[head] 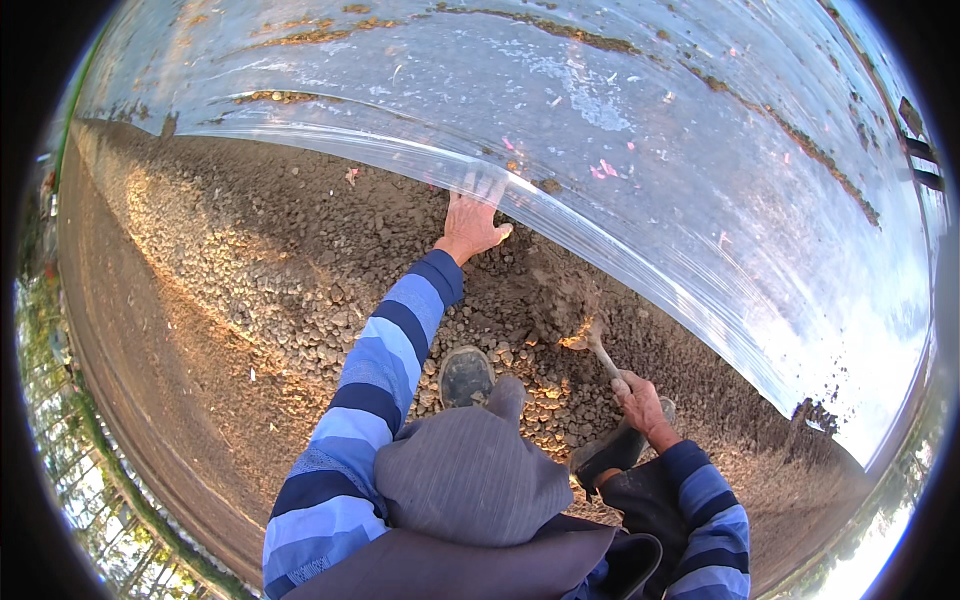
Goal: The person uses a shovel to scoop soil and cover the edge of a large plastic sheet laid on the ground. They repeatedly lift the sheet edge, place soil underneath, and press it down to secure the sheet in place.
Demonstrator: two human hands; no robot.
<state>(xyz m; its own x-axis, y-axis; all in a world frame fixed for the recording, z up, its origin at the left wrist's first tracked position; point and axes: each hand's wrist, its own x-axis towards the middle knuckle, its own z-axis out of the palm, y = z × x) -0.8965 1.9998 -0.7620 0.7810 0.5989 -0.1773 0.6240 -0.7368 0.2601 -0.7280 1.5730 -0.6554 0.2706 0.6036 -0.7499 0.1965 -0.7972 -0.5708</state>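
Observation:
Clear plastic film (585, 135) is spread over the ground across the upper part of the head view. My left hand (472, 221) lies at the film's near edge, its fingers under the see-through plastic and its thumb spread to the side. Lower right, my right hand (643, 405) grips the pale handle of a small digging tool (604, 356). The tool's head is down at the loose brown soil (555, 300) and partly hidden by it, so its exact kind cannot be told.
Crumbly soil (247, 247) slopes along the film's edge. A dark boot (465, 375) and another boot (619, 450) stand on clods below my hands. Soil clumps (814, 416) lie at the film's right edge. Dark, leg-like shapes (922, 165) show at the far right rim.

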